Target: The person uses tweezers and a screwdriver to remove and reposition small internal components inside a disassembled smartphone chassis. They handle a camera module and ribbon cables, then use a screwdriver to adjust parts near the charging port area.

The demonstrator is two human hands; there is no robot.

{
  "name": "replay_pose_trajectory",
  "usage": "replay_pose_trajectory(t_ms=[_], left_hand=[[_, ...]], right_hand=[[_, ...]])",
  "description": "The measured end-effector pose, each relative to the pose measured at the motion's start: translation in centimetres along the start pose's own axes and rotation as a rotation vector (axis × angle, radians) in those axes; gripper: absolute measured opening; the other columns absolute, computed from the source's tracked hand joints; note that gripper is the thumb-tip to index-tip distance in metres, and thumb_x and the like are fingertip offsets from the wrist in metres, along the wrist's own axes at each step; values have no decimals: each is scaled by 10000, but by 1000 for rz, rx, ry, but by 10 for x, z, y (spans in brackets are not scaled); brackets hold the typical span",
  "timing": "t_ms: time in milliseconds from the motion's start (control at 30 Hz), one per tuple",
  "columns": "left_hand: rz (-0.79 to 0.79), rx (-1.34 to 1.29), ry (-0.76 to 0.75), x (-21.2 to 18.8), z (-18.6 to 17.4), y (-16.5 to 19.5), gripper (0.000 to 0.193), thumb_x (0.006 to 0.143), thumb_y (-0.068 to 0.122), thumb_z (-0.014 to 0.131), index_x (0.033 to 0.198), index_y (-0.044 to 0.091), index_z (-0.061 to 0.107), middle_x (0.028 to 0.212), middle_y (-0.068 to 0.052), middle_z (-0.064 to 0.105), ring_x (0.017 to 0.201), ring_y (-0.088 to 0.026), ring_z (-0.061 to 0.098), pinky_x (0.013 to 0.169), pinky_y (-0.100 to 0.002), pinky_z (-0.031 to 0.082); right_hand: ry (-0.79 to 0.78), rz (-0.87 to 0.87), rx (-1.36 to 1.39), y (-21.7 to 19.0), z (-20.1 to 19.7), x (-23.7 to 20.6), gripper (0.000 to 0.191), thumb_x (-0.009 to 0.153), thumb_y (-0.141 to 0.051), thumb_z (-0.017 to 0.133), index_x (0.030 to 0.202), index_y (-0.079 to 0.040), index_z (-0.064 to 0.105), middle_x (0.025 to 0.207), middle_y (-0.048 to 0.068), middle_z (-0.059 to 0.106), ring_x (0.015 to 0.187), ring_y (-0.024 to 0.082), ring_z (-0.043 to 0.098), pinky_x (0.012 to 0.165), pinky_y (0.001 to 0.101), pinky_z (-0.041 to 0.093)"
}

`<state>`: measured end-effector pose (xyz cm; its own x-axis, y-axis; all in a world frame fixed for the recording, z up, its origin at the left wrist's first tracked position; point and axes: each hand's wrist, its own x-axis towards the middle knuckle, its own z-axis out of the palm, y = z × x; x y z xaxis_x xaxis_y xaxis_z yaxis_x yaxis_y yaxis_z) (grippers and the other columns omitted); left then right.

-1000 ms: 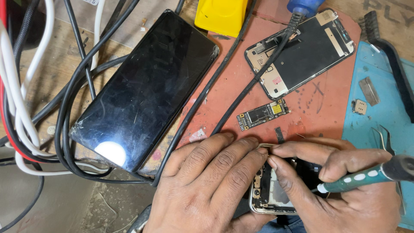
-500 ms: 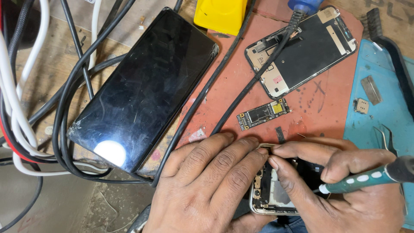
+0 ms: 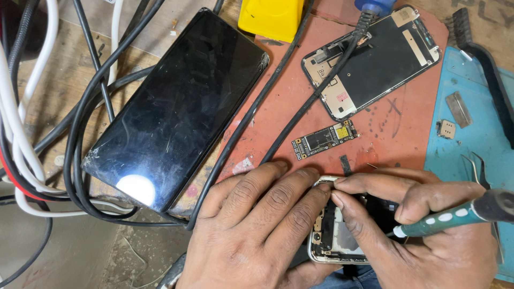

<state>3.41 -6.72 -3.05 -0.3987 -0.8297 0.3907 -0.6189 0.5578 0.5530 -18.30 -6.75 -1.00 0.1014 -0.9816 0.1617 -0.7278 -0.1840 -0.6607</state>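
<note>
Head view, near edge: left hand (image 3: 257,225) lies flat, fingers spread over an opened phone body (image 3: 334,235), pinning it to the red mat (image 3: 385,134). Right hand (image 3: 423,225) is clamped on a green screwdriver (image 3: 455,214), fingertips pressed into the phone body. Just beyond the phone body: a small circuit board (image 3: 325,139). Farther off, a detached screen panel (image 3: 375,59); left of it, a large dark phone (image 3: 182,107) ringed by black cables (image 3: 80,134).

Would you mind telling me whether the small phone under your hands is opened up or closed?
Opened up: the small phone shows bare internal parts inside its frame, with no screen covering them.
</note>
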Motion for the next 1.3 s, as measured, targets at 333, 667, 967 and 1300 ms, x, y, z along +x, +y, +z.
replay_pose_trajectory(t_ms=[333,667,967,1300], left_hand=[[-3,0,7,0,-1,3,578,925,539,682,1322,119,685,1411,-57,650,1317,-272,584,1091,-453,411],[19,23,-19,1,2,3,544,952,571,630,1359,215,688,1405,-52,643,1303,-280,580,1090,-462,412],[-5,89,-28,3,8,7,522,981,628,545,1325,276,717,1404,-18,654,1295,-255,594,1105,-448,417],[10,109,-28,8,9,8,536,965,638,525,1302,280,738,1373,-16,670,1267,-252,612,1080,-438,423]], right_hand=[[182,166,99,-7,1,-8,398,898,-13,711,1061,-27,348,966,190,751,799,163,766,738,269,615],[434,28,882,85,-14,-47,255,1050,-125,638,1234,-55,475,1029,123,700,841,156,730,654,210,584],[416,18,270,137,-20,-86,369,1142,-262,534,1430,-64,417,1297,179,569,1127,214,649,967,240,562],[518,175,204,87,-22,-42,377,1255,-349,416,1290,21,474,1349,152,584,1203,208,656,1134,326,573]])
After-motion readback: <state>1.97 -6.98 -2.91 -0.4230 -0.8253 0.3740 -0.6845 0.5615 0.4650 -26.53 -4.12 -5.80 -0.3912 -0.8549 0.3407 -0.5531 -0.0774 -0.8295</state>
